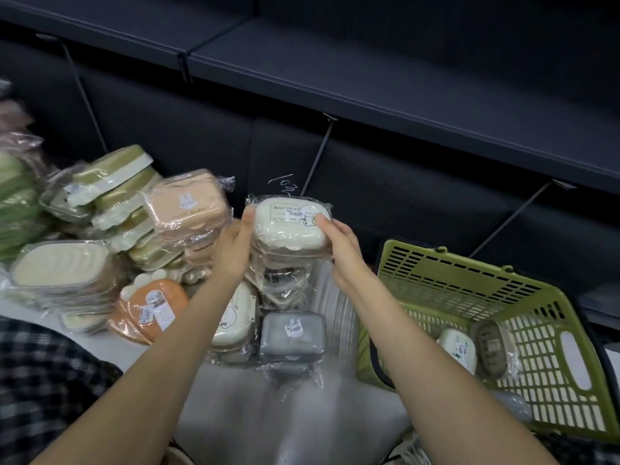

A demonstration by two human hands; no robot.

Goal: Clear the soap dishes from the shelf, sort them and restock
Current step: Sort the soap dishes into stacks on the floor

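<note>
A cream soap dish [291, 226], sealed in clear wrap, sat at the centre of the view on top of a tall stack of wrapped dishes [283, 280]. Its long axis ran roughly from 9 to 3 o'clock, tilted a little toward 4, with its lid and printed label facing up at the camera. The left hand [235, 243] held its 9 o'clock end, thumb up along the edge, and the right hand [339, 243] held its 3 o'clock end, fingers curled over the rim; each grip was closed on the dish, though how firmly could not be told.

This looked like the sorting step: the dark shelf [402, 78] across 12 o'clock was bare, and the dishes lay grouped by colour on the pale surface [235, 397]. The next move probably called for squaring the dish on its pile so the slippery wrap did not slide (the stack looked tall and none too steady).

Outward at 9 to 10 o'clock stood a peach pile [188, 209], olive-and-cream ones [114, 182] and a broad cream pile [60, 266]. At 7 o'clock lay an orange dish [151, 307], and just below centre a grey one [292, 333]. At 4 o'clock a green basket [503, 330] held a few more dishes.
</note>
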